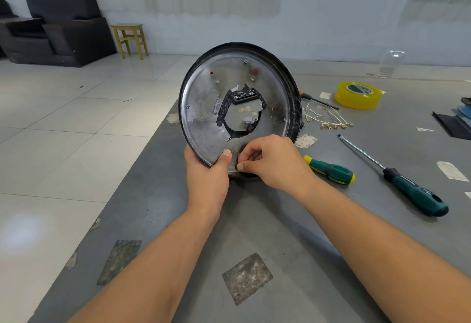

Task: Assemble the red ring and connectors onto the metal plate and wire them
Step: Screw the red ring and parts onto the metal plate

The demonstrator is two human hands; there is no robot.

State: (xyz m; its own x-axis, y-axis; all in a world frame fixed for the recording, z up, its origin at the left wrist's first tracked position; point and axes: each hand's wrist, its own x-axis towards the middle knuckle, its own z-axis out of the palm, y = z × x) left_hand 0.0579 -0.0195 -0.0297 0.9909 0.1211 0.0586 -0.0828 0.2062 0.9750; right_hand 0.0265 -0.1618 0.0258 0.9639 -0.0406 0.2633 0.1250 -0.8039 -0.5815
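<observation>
Left hand (206,169) grips the lower rim of the metal plate (204,108), thumb on its face, holding it on edge over the grey table (280,220); right hand (272,162) pinches at the same bottom rim just beside that thumb, though I cannot tell what it pinches. I note open table toward me, the table's left edge just beside the plate, and, to the right, white wires (326,118), two screwdrivers (331,171) (397,180) and yellow tape (358,94).
</observation>
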